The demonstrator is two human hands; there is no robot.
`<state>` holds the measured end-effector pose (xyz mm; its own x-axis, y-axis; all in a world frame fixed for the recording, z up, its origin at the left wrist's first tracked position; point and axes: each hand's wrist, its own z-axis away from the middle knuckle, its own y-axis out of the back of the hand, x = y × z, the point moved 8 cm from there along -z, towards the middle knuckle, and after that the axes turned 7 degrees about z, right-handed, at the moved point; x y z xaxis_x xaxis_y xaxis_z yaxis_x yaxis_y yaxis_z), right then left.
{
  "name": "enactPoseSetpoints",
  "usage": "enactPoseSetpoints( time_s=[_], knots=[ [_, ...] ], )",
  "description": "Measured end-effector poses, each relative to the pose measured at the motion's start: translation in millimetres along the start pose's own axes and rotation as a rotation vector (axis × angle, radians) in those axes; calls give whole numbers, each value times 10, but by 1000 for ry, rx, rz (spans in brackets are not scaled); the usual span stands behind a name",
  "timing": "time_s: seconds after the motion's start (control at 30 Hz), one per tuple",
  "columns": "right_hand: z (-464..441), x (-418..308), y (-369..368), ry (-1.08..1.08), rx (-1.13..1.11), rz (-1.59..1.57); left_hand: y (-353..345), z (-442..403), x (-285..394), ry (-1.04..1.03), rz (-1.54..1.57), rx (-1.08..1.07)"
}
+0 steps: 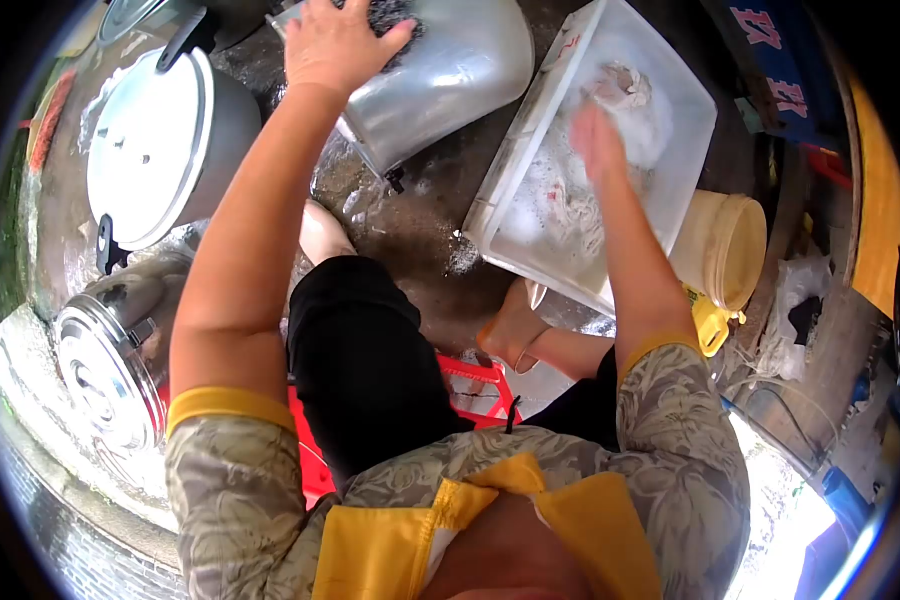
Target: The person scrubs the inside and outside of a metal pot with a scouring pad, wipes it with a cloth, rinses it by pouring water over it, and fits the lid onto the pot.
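Left hand (335, 48) splayed on pot (460, 85), eleven o'clock; right hand (600, 145), one (can't tell grip): we'd guess washing, steadying next.

1. The single view looks from the person's head, facing steeply down and slightly forward.
2. It sits close above the collar (375, 540), which lies at the near edge.
3. Wide and round-edged, it takes in the tub (688, 120), far right, and the lidded pot (160, 135), far left.

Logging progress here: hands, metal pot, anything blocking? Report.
Left hand at metal pot, dark scrubber by thumb. Right hand blurred, over sudsy tub. No obstruction visible.
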<state>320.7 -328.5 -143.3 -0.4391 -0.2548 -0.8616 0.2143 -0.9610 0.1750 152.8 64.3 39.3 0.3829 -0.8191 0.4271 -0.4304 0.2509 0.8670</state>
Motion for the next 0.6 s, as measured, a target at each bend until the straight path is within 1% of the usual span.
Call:
enactPoseSetpoints(
  time_s=[0.03, 0.07, 0.1, 0.17, 0.2, 0.23, 0.3, 0.33, 0.37, 0.4, 0.47, 0.5, 0.57, 0.6],
  knots=[
    [31, 489, 531, 44, 189, 297, -3, -15, -5, -9, -9, 3],
    [99, 964, 1046, 30, 390, 595, -21, -16, -3, -23, -32, 18],
    [473, 981, 1262, -203, 450, 1021, -31, -16, 5, -17, -43, 7],
    [877, 1381, 1504, -371, 727, 1045, -29, 8, 72, -61, -14, 33],
    [855, 1487, 1298, -378, 711, 1033, -50, 4, 93, -67, -32, 29],
    [859, 1610, 1033, -438, 637, 1038, -82, 15, 109, -56, -75, 10],
    [763, 1714, 867, -484, 550, 1036, -78, 15, 90, -27, -157, -9],
    [634, 1917, 820, -486, 499, 715, -108, -52, 40, -70, -88, 54],
    [507, 2089, 713, -481, 434, 399, -199, -38, -70, -24, -178, 38],
    [375, 2245, 579, -473, 361, 87, -179, -23, -12, -48, -182, 43],
    [171, 2255, 261, -442, 195, -519, -168, -1, 47, -79, -189, 47],
    [208, 2002, 195, -424, 169, -514, -164, 5, 36, -47, -201, 44],
    [556, 939, -30, -119, -175, -776, -148, 11, 35, -41, -196, 48],
    [688, 619, -64, -114, -191, -762, -143, 18, 24, -47, -174, 65]
  ],
)
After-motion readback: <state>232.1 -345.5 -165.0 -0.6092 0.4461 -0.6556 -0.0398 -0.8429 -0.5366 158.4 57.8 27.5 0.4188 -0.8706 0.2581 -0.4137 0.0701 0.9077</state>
